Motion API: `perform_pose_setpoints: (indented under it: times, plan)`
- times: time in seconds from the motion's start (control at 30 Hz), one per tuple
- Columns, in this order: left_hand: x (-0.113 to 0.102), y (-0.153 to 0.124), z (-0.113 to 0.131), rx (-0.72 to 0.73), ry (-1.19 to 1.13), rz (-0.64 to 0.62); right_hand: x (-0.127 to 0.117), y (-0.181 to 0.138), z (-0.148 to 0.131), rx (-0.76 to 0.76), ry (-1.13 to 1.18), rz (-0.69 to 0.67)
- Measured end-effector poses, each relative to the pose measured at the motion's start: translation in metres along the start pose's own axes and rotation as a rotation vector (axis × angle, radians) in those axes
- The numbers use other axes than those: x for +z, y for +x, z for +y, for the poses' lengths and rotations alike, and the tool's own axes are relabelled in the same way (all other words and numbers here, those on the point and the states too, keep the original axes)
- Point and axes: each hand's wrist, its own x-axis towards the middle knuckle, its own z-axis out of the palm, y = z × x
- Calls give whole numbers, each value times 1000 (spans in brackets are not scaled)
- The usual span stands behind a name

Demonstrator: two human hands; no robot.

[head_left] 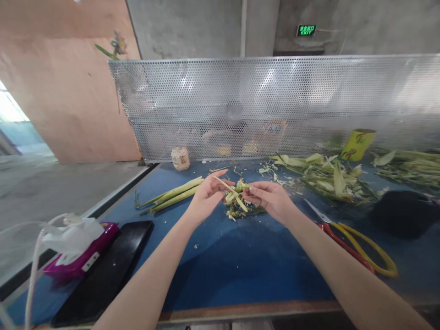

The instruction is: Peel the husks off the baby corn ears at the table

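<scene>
Over the middle of the blue table, my left hand (208,195) has its thumb and fingers closed around a pale green plant strip (238,200), which slants down to the right. Facing it, my right hand (270,198) pinches a small green end of plant at the strip's right side; whether it is part of the same piece I cannot tell. Beneath both hands lies a small heap of green trimmings (233,213). Several long green stalks (177,193) rest just left of my left hand. Scissors (354,247) with red and yellow handles lie beside my right forearm.
A leafy pile (332,181) and more greens (409,167) spread at the right, near a yellow-green tin (358,145) and a dark object (405,213). A whitish roll (180,158) stands by the perforated metal screen (206,110). Front left hold a black tablet (110,266) and magenta power strip (80,256).
</scene>
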Motion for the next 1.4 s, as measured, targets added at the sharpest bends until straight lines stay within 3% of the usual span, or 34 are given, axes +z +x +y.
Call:
perform_pose_setpoints:
  times: [0.13,0.33,0.47,0.6,0.73,0.8,0.97,1.13,1.4]
  plan:
    - [0,-1,-14,93,262,-10,1,0,-2,0,21,6]
    - [5,-2,-36,111,384,-102,2,-5,-3,-11,-2,-90]
    - [1,-1,-30,96,546,-18,1,-9,-10,-72,-53,-88]
    - [-13,0,-14,85,932,23,-1,-10,-16,-138,-62,-77]
    - [-21,-5,-8,-149,1411,-70,-1,-9,-14,-121,-36,-75]
    - [-19,-8,-7,-246,1542,-98,0,-8,-11,-111,-39,-103]
    - [-6,-9,-7,-282,1532,-178,-1,-6,-6,-100,-28,-139]
    - [-8,-10,-12,-489,1565,-24,-1,-7,-4,-81,-34,-132]
    - [-15,-8,-27,-552,1535,77,0,-6,-2,-69,-64,-125]
